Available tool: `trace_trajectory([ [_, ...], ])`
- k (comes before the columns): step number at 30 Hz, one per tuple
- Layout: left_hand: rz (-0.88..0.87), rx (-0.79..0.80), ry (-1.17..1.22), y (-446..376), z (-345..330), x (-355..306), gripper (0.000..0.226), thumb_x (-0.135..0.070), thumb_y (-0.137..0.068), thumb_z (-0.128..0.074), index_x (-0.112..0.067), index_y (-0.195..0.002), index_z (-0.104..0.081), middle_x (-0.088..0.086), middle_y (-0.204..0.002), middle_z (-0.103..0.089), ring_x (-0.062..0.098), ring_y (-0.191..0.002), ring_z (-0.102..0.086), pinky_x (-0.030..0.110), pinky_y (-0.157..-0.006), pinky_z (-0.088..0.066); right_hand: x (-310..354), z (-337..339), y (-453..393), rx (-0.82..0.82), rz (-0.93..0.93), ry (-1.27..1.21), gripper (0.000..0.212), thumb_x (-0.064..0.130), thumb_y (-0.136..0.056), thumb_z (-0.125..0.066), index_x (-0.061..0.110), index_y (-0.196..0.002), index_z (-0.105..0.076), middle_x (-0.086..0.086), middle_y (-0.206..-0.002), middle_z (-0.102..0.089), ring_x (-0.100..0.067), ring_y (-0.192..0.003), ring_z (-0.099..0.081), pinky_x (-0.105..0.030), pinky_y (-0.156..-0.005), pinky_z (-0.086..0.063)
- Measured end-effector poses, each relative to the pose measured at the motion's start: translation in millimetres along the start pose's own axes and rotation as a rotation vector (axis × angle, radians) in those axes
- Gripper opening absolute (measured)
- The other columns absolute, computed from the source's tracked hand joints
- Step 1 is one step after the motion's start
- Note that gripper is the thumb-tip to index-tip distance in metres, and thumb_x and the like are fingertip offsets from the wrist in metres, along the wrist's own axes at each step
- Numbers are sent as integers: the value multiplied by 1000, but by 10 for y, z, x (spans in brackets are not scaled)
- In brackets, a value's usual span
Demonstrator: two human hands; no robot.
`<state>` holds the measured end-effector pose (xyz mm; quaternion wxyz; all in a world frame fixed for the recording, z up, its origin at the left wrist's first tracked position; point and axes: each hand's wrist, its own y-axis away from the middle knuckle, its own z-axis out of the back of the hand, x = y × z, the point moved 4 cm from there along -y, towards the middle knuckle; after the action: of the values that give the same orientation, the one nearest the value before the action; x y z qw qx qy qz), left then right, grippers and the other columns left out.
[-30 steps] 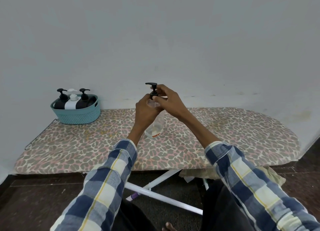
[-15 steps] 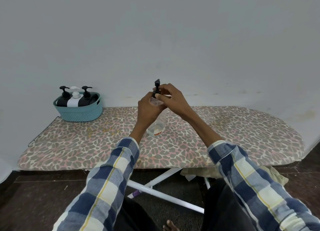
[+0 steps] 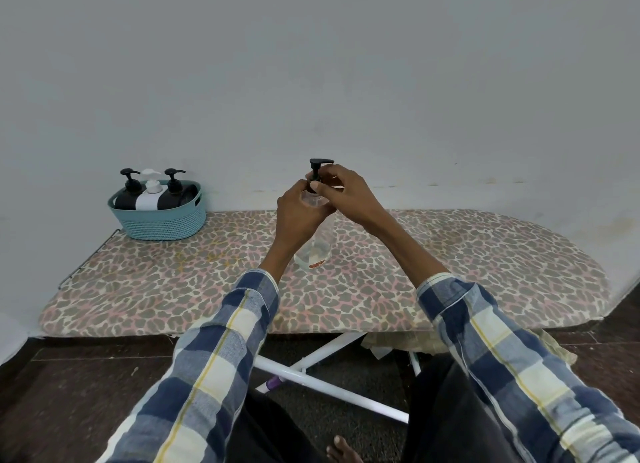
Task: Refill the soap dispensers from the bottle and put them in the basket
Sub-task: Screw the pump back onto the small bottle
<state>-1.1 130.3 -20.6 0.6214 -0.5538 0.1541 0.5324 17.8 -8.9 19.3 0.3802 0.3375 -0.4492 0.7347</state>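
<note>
Both your arms reach forward over the ironing board point(image 3: 467, 254), elbows bent, plaid sleeves pulled back from the wrists, and your hands meet at the middle of the board. Your left hand point(image 3: 298, 216) wraps round the upper body of the clear dispenser point(image 3: 317, 244), fingers curled on it, forearm rising steeply from the near edge. Your right hand point(image 3: 346, 194) comes in from the right, wrist cocked, thumb and fingertips pinching the collar just under the black pump head point(image 3: 320, 164), whose nozzle points right. The dispenser stands upright, its base low over the leopard-print cover; whether it touches the cover, I can't tell. A little clear liquid shows at its bottom. Well off to your left, at the far corner by the wall, the teal basket point(image 3: 162, 223) sits on the board, holding two black dispensers point(image 3: 130, 194) and a white dispenser point(image 3: 150, 195) between them
</note>
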Motion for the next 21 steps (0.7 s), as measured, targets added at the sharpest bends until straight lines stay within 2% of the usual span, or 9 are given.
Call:
trace_trajectory([
  [2, 8, 6, -9, -9, 2, -1, 52, -35, -83, -89, -25, -131, -73, -13, -114, -80, 0, -105, -73, 16, -85, -56, 6, -7, -26, -2, 0, 53, 28, 28, -99, -75, 13, -121, -69, 6, -121, -74, -9, -111, -70, -23, -95, -54],
  [4, 20, 11, -34, -17, 5, -6, 48, -33, -83, -88, -26, -129, -74, -14, -112, -80, -3, -103, -72, 7, -79, -51, 29, -16, -37, -35, 20, 86, 31, 31, -93, -82, 12, -111, -66, 4, -113, -73, -9, -103, -71, -13, -83, -52],
  [7, 35, 20, -84, -36, 15, -8, 43, -36, -82, -87, -27, -123, -76, -15, -107, -79, -9, -96, -71, 4, -72, -46, 34, -21, -55, -75, 50, 99, 33, 34, -87, -87, 16, -99, -63, 1, -108, -73, -10, -97, -71, -9, -75, -51],
  [10, 38, 24, -74, -42, 31, 3, 44, -32, -84, -88, -25, -125, -76, -17, -106, -78, -16, -93, -68, 2, -72, -46, 60, -13, -68, -23, 60, 126, 35, 34, -90, -84, 15, -114, -68, 3, -114, -74, -9, -103, -71, -10, -80, -52],
  [11, 42, 21, -54, -42, 34, 17, 45, -31, -85, -88, -25, -127, -75, -18, -105, -78, -17, -93, -68, 2, -73, -47, 59, -9, -75, 9, 55, 136, 35, 32, -92, -82, 15, -120, -69, 4, -118, -73, -9, -107, -71, -14, -86, -53],
  [13, 55, 14, -20, -36, 38, 38, 46, -30, -85, -89, -25, -129, -74, -20, -105, -76, -16, -95, -68, 7, -77, -52, 53, -6, -79, 59, 44, 137, 34, 24, -96, -76, 15, -128, -69, 5, -124, -73, -9, -113, -71, -25, -96, -56],
  [15, 51, 9, -8, -30, 36, 38, 47, -31, -85, -89, -23, -129, -74, -18, -107, -77, -9, -99, -71, 18, -85, -58, 45, 2, -80, 70, 46, 146, 33, 19, -97, -73, 14, -129, -70, 5, -125, -74, -7, -115, -71, -29, -100, -56],
  [18, 51, -5, 7, -15, 18, 29, 46, -32, -83, -88, -23, -125, -74, -11, -108, -80, 4, -101, -75, 33, -87, -63, 27, 22, -87, 36, 46, 150, 27, 20, -93, -80, 14, -118, -72, 8, -110, -76, -2, -104, -71, -22, -95, -55],
  [21, 44, -11, 11, -7, 13, 31, 43, -33, -82, -88, -22, -121, -75, -10, -105, -80, 5, -98, -76, 39, -87, -64, 14, 34, -85, -14, 27, 99, 31, 27, -85, -89, 15, -107, -70, 6, -102, -75, -6, -100, -71, -15, -85, -54],
])
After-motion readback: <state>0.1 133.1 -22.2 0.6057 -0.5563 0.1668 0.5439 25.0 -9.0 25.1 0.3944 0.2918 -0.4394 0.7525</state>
